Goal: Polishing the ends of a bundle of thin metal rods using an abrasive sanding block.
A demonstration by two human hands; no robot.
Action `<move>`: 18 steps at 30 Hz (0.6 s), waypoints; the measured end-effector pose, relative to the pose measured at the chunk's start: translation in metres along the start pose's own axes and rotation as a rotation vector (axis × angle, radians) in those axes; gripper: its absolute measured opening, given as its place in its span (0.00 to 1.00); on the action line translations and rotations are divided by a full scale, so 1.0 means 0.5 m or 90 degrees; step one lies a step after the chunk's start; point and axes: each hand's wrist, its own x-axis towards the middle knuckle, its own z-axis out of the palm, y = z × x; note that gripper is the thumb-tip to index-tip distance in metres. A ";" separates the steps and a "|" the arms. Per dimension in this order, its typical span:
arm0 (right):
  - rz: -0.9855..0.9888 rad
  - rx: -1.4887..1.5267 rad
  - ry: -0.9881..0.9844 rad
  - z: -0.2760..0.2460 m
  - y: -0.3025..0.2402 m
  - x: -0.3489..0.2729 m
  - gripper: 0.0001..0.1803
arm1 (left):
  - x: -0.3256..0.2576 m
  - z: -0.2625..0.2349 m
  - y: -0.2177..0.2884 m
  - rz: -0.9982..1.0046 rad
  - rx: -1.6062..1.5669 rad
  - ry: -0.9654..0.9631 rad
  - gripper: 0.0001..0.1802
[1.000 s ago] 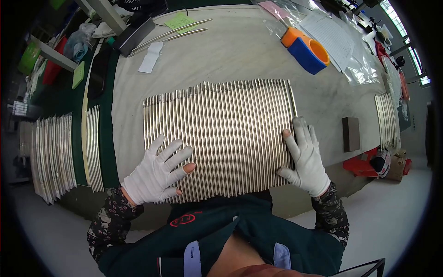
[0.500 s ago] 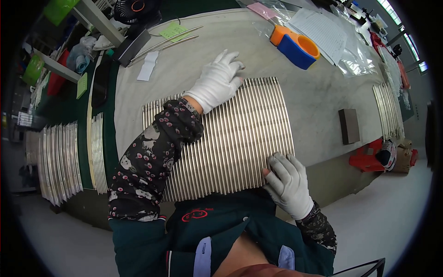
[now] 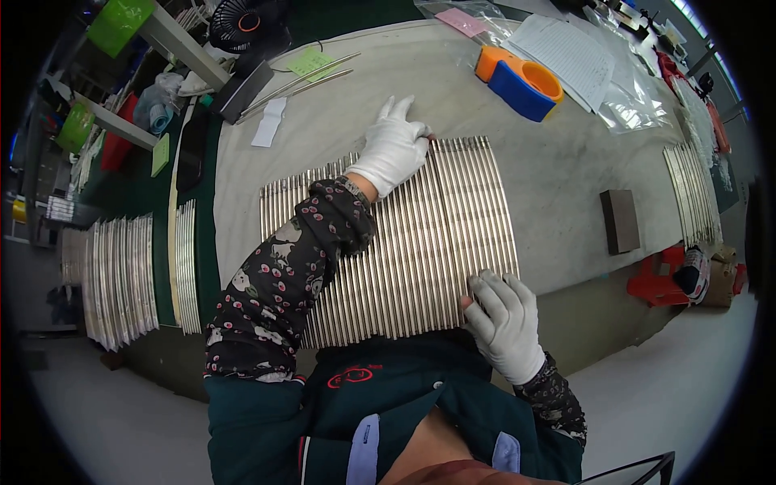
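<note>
Left hand (image 3: pixel 392 152) moved to far rod ends (image 3: pixel 462 144), grey tabletop (image 3: pixel 558 186), black fan (image 3: pixel 245 26)

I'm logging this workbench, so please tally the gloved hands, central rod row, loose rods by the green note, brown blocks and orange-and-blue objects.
Gloved hands (left hand, right hand): 2
Central rod row: 1
Loose rods: 2
Brown block: 1
Orange-and-blue object: 1
Total: 7

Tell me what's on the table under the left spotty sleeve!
Shiny metal rods show on both sides of the sleeve. The parts right under it are covered, so I can't see them.
</note>
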 end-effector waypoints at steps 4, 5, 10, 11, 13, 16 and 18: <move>-0.006 -0.038 0.053 0.006 0.000 -0.007 0.07 | 0.012 -0.028 0.005 0.013 -0.105 0.061 0.12; -0.002 -0.043 0.062 0.005 -0.001 -0.011 0.07 | 0.014 -0.040 0.009 -0.021 -0.194 0.022 0.12; -0.046 0.035 0.166 -0.008 0.006 -0.058 0.11 | 0.017 -0.098 0.122 -0.157 -0.618 -0.123 0.09; -0.046 0.037 0.181 -0.011 0.008 -0.066 0.12 | 0.024 -0.096 0.139 -0.195 -0.678 -0.135 0.08; -0.057 0.029 0.199 -0.007 0.020 -0.091 0.15 | 0.037 -0.086 0.158 -0.194 -0.733 -0.142 0.07; 0.083 0.042 0.207 -0.006 0.038 -0.129 0.31 | 0.059 -0.052 0.182 -0.181 -0.859 -0.182 0.07; 0.128 0.001 0.214 0.002 0.049 -0.160 0.30 | 0.061 -0.020 0.194 -0.183 -0.966 -0.239 0.07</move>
